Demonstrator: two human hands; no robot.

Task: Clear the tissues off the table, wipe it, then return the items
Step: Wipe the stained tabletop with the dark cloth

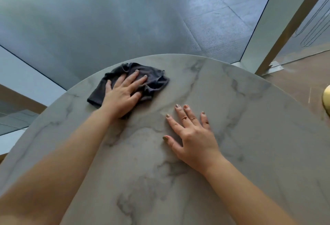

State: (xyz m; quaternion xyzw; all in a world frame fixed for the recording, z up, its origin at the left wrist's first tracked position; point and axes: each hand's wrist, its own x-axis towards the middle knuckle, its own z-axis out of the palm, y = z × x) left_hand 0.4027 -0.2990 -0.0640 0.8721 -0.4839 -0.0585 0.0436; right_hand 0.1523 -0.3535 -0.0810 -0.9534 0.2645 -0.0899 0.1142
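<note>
While you wipe: your left hand [123, 93] lies flat on the dark cloth [151, 80], fingers [138, 81] straight and spread, pressing it down rather than clenching it.
Cloth, place: far left of the round marble-look bench [250, 135], close to its far rim, bunched and creased under your palm.
Cloth, handling: judged soft, limp and light; it will fold and drag unevenly, so keep a broad flat palm over its middle instead of pinching a corner.
Cloth, lifting: gather the bunched centre into your fist; an edge grip would let it hang and trail.
Bench surface: looks smooth and hard, so the cloth should slide easily; near the rim it could slip off the far edge.
Right hand [192, 133]: released, fingers straight, resting flat on the bench near the middle, well apart from the cloth, bracing you.
Tissues: none visible on the bench.
Right edge: a yellowish rounded object [326, 100], mostly cut off; you cannot tell what it is.
</note>
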